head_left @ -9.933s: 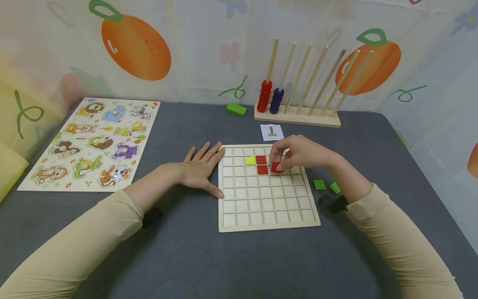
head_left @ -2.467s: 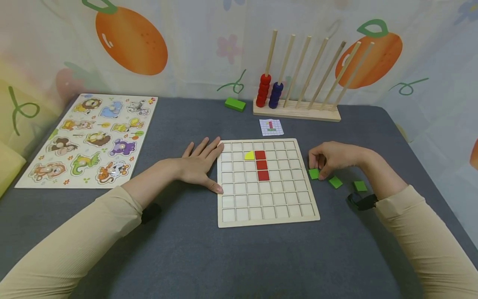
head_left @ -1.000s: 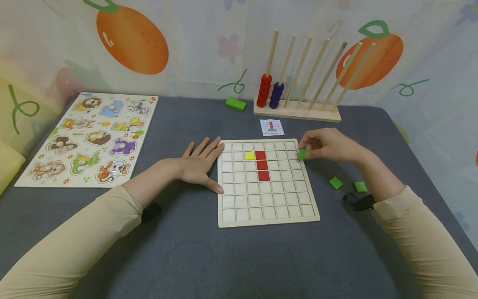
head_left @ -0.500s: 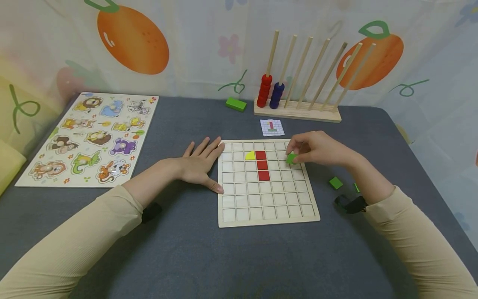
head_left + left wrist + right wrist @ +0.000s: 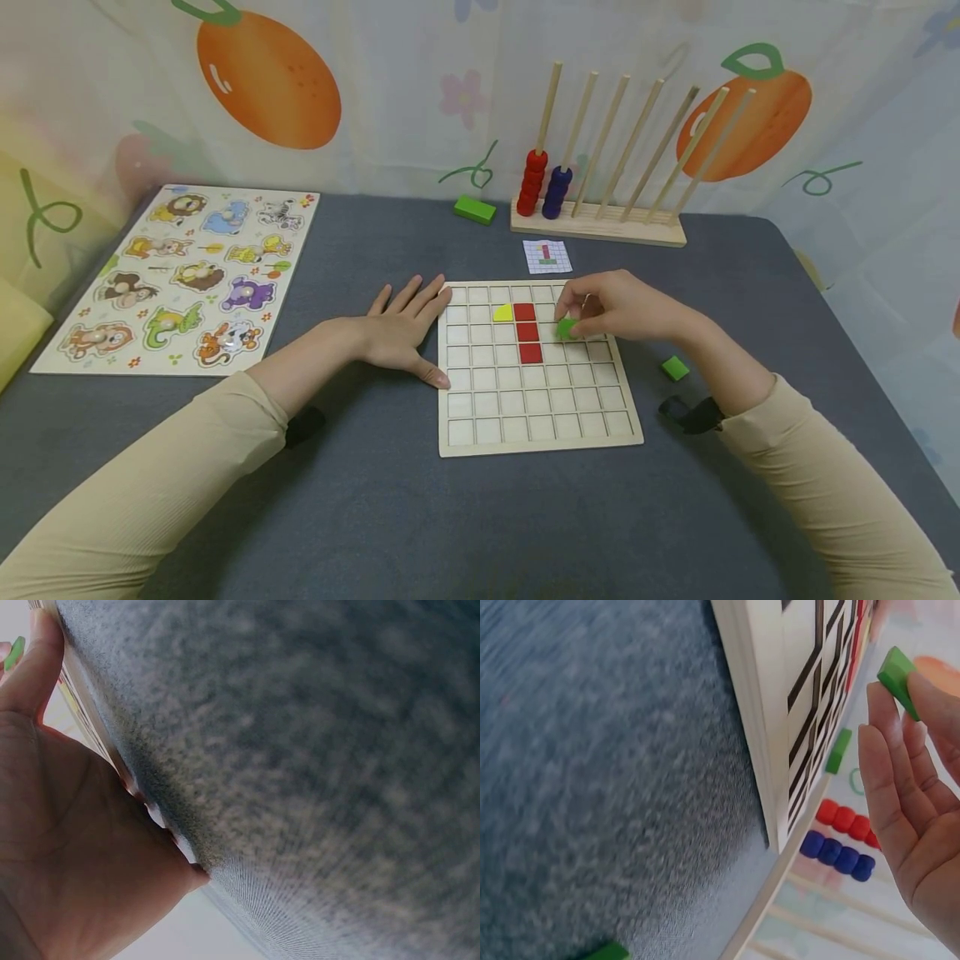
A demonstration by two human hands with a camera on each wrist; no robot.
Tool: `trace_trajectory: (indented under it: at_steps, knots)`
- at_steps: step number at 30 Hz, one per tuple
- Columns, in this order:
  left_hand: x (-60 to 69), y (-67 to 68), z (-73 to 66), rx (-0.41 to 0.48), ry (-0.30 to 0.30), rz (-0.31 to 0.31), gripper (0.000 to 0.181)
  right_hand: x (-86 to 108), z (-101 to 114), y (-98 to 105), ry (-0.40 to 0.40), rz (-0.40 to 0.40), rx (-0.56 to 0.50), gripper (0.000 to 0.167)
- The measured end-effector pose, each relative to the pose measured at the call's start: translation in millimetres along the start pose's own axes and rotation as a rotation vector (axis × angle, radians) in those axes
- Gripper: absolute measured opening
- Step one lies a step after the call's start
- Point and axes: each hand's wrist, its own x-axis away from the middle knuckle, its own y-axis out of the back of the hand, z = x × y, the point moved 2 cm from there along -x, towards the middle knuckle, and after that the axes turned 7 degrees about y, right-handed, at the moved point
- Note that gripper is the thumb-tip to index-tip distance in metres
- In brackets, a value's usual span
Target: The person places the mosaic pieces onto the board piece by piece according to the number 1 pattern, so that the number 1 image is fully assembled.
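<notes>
A wooden grid board point(image 5: 540, 425) lies on the dark table. In it sit a yellow tile point(image 5: 502, 313) with a rounded corner and, right of it, a column of three red square tiles point(image 5: 528, 332). My right hand point(image 5: 626, 307) pinches a green square tile point(image 5: 566, 329) between thumb and fingertips above the board's right half. In the right wrist view, the green tile point(image 5: 897, 679) is held clear of the board. My left hand point(image 5: 397, 333) is spread flat at the board's left edge, its thumb touching that edge. The left wrist view shows mostly palm and table.
Another green tile point(image 5: 675, 367) lies right of the board. Behind the board are a small grid pattern card point(image 5: 547, 257), a green block point(image 5: 474, 210) and a wooden peg stand point(image 5: 600, 225) with red and blue beads. An animal puzzle board point(image 5: 176, 283) lies at the left.
My right hand has picked up a green tile from the table and carried it left over the board. A third red tile now sits in the column. My left hand stays put.
</notes>
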Motion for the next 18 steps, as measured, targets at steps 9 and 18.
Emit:
trace_trajectory:
  at_steps: [9, 18]
  knots:
    - [-0.7, -0.6, -0.4, 0.008, -0.003, -0.006, 0.128, -6.9, 6.5, -7.9, 0.047, 0.024, -0.016, 0.016]
    - [0.6, 0.6, -0.5, 0.003, 0.0, -0.006, 0.129, -15.2, 20.7, -17.9, 0.088, 0.075, -0.068, 0.016]
